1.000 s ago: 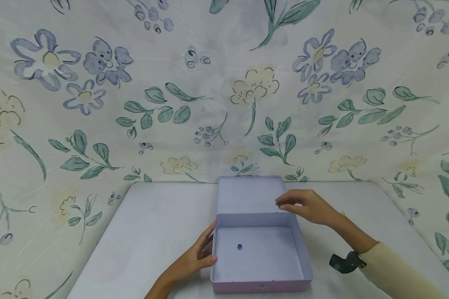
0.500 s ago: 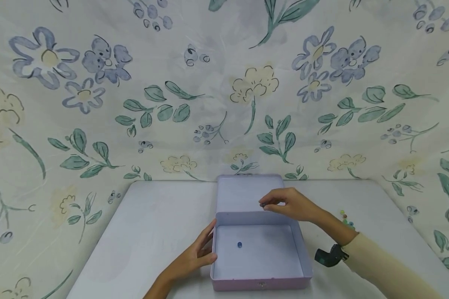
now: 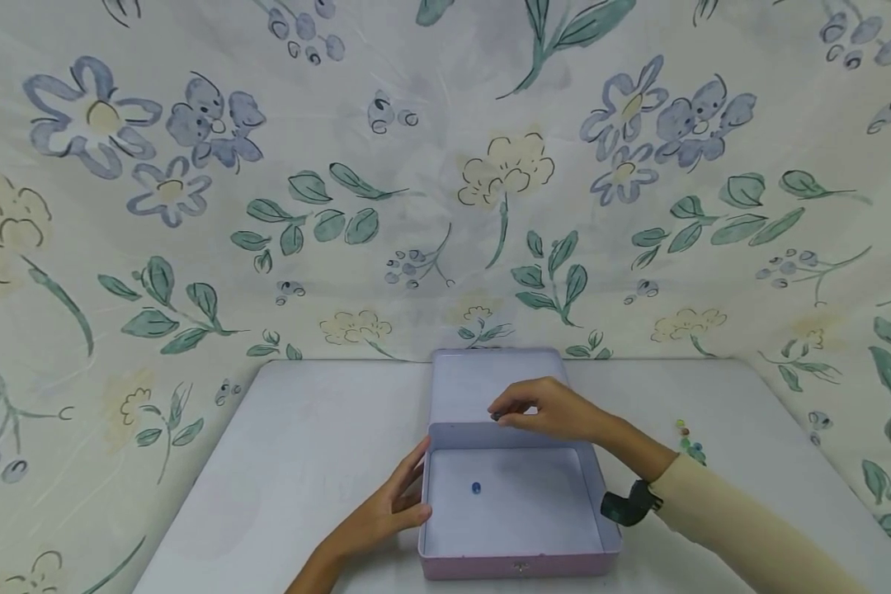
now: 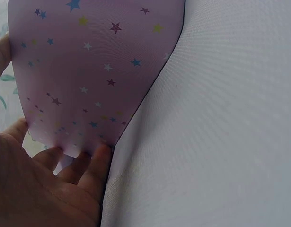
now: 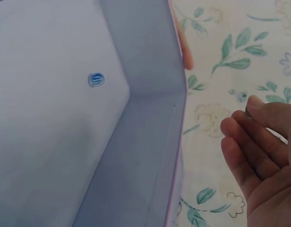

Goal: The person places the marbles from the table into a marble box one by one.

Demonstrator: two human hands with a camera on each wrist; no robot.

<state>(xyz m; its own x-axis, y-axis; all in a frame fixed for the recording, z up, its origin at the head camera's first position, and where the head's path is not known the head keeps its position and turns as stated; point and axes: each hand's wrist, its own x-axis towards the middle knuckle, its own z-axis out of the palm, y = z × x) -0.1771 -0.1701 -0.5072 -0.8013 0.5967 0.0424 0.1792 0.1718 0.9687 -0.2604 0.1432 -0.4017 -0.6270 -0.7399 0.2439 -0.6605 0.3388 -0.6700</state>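
Observation:
A pale lilac tin box [image 3: 542,503] stands with its lid [image 3: 490,386] laid back behind it. On its floor lies one blue marble [image 3: 476,487], which shows darker stripes in the right wrist view [image 5: 96,79]. My left hand [image 3: 386,510] rests against the box's left side, fingers spread along the star-printed outer wall [image 4: 88,71] and thumb near the front. Over the back rim, in front of the lid, my right hand [image 3: 545,408] pinches a small dark marble [image 3: 496,417] between thumb and fingertips. Those fingers hide most of it.
Several small coloured marbles [image 3: 687,444] lie grouped on the white table [image 3: 327,437], to the right of the box. A floral cloth [image 3: 416,181] hangs behind the table. A black wrist device [image 3: 629,503] hangs beneath my right forearm, over the box's right rim.
My right hand has moved left over the box's back edge, carrying the dark marble. The coloured marbles at right have come out from behind the forearm. My left hand has stayed put.

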